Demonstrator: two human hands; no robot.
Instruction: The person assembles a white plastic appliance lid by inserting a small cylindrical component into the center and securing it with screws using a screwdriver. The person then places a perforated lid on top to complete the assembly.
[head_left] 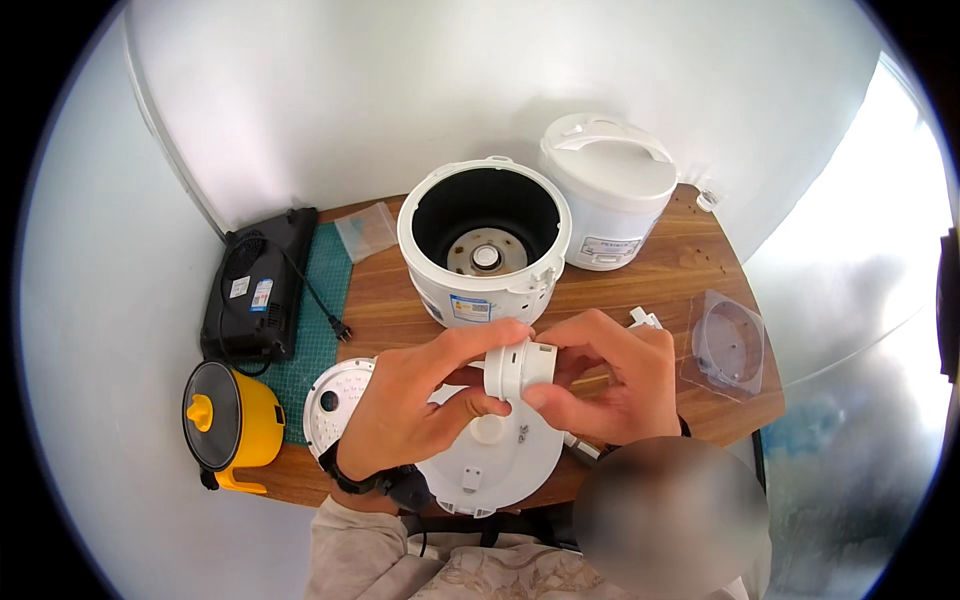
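Observation:
My left hand and my right hand both grip a small white round plastic cap, one from each side. It seems to be made of two short cylindrical parts, with small slots in its side. Fingers and thumbs are closed about its rim. Beneath the hands lies a white round cooker lid, underside up, partly hidden by them. A perforated white disc shows beside my left wrist. Behind the hands stands a white rice cooker body without a lid, its dark inside and metal heating plate visible.
A second rice cooker, lid on, stands at the back right. Clear plastic packaging lies right, near a small white part. Leftward are a black appliance with a corded plug, a yellow pot and a green mat.

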